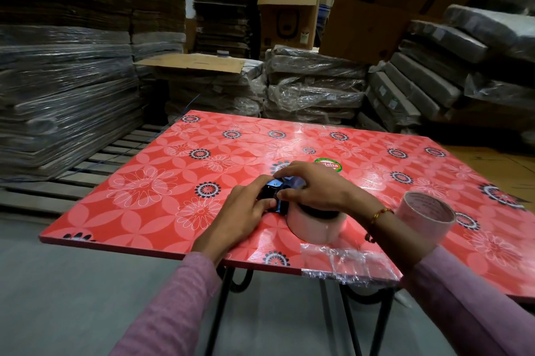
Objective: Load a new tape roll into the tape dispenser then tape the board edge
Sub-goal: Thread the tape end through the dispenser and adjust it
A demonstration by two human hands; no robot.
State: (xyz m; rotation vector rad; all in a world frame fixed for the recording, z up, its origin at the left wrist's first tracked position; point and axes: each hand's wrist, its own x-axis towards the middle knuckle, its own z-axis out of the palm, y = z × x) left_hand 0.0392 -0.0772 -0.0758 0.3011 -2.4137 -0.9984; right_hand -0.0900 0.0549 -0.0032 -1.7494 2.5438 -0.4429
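Note:
A red flower-patterned board lies flat on black metal legs. Near its front edge rests a blue and black tape dispenser with a clear tape roll sitting on it. My left hand grips the dispenser's left end. From the right, my right hand reaches over the roll and pinches the blue front part of the dispenser. An empty cardboard tape core stands on the board behind my right wrist. A crinkled strip of clear tape covers part of the board's front edge.
Wrapped stacks of flattened cardboard rise on the left, on wooden pallets. More wrapped bundles and brown boxes stand behind the board. Grey floor lies in front and below.

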